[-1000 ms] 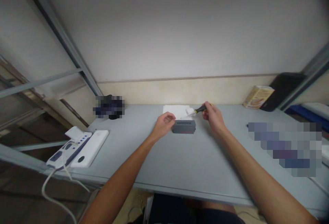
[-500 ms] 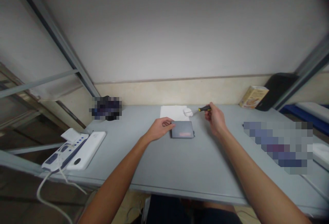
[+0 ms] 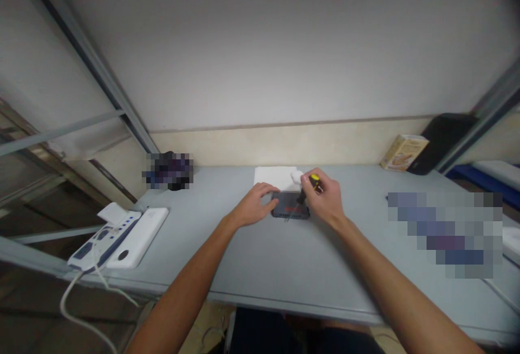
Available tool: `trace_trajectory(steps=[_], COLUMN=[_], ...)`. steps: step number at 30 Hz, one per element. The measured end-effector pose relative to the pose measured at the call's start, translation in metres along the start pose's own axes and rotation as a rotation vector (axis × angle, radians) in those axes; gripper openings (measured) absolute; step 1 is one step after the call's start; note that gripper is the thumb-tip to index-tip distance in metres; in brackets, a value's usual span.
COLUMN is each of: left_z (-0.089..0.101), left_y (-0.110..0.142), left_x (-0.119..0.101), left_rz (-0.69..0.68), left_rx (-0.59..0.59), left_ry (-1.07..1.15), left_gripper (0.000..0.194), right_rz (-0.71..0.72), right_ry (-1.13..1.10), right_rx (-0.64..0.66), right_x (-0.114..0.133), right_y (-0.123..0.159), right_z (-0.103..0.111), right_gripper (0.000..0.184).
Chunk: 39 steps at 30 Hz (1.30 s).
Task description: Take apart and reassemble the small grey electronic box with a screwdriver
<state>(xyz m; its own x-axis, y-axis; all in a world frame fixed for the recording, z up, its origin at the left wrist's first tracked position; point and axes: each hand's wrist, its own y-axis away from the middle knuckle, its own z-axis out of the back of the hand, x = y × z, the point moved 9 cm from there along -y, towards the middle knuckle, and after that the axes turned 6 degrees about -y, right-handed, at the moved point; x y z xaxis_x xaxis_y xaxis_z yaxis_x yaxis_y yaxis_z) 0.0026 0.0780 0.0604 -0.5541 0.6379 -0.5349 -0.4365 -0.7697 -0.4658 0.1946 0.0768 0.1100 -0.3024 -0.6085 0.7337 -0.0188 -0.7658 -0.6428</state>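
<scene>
Right hand (image 3: 324, 194) grips a screwdriver (image 3: 301, 198) over a gray box (image 3: 286, 203); left hand (image 3: 255, 203), thumb and fingers apart, touches its left end.

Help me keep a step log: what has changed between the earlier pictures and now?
The right hand has moved left and toward the person, bringing the screwdriver, still held, over the gray box. The box has been turned, its red-marked face now upward. The left hand stays at its left end; white paper and yellow carton stay put.
</scene>
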Motion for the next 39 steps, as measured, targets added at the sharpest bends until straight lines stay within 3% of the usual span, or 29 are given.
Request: trace_trajectory(steps=[5, 11, 16, 23, 30, 39], left_z=[-0.004, -0.004, -0.002, 0.007, 0.004, 0.011], left_y=[0.000, 0.001, 0.001, -0.001, -0.003, -0.005], left_x=[-0.003, -0.001, -0.001, -0.008, -0.007, 0.009], left_rz=[-0.023, -0.007, -0.003, -0.038, -0.007, 0.013], left_rx=[0.041, 0.060, 0.064, 0.040, 0.075, -0.102], left_ry=[-0.005, -0.011, -0.019, 0.015, 0.074, 0.010], left_gripper=[0.024, 0.026, 0.025, 0.020, 0.014, 0.012], right_rz=[0.180, 0.270, 0.298, 0.174, -0.032, -0.177], right_ry=[0.068, 0.111, 0.122, 0.050, -0.057, -0.155], right_rx=[0.078, -0.016, -0.021, -0.131, -0.329, -0.321], right_x=[0.022, 0.031, 0.036, 0.028, -0.004, -0.028], right_y=[0.019, 0.020, 0.018, 0.012, 0.003, -0.003], right_z=[-0.025, -0.015, -0.014, 0.001, 0.023, 0.025], right_gripper=[0.013, 0.013, 0.014, 0.020, 0.025, 0.032])
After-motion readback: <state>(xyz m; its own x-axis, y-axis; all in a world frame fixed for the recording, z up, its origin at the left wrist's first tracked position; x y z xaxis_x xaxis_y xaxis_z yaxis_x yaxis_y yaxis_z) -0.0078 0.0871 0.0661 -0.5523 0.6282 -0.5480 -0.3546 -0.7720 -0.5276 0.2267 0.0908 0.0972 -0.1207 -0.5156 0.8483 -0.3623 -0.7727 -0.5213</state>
